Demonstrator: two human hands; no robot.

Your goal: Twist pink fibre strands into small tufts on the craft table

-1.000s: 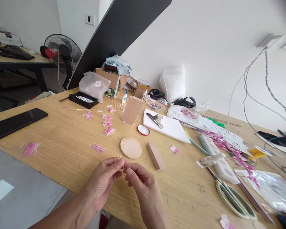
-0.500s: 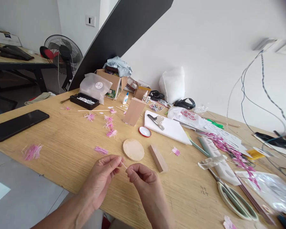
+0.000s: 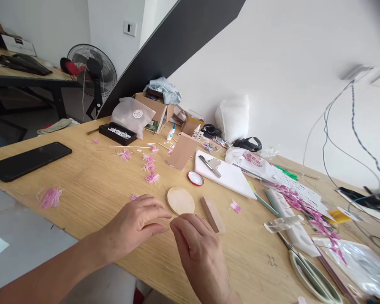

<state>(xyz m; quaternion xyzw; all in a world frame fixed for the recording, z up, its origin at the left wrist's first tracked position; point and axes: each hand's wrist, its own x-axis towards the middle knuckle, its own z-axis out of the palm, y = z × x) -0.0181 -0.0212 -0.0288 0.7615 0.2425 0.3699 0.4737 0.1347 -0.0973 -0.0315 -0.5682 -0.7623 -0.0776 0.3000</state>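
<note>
Over the table's near side, my left hand [image 3: 136,226] has its fingers stretched out and the thumb apart, with nothing visible in it. My right hand [image 3: 196,249] is just to its right, fingers curled and pressed together at the tips; whatever they hold is hidden. Just beyond both hands lies a round wooden disc [image 3: 181,201], and a wooden block [image 3: 211,214] is right of it. A pink shredded-paper bundle [image 3: 134,196] shows partly behind my left hand. Several pink and white fringed tufts [image 3: 152,178] lie farther back, with another tuft [image 3: 51,197] at the left.
A black phone [image 3: 31,160] lies at the left edge. Behind are a black tray [image 3: 118,134], a glue bottle [image 3: 171,132], an upright board [image 3: 183,152] and a red-rimmed lid [image 3: 195,178]. Scissors [image 3: 313,270], a white foam strip [image 3: 294,228] and pink ribbon [image 3: 304,204] occupy the right.
The thin strand stretched between both hands is no longer visible. My left hand has gone from a pinch to outstretched fingers, and my right hand has turned knuckles up. The view has shifted slightly.
</note>
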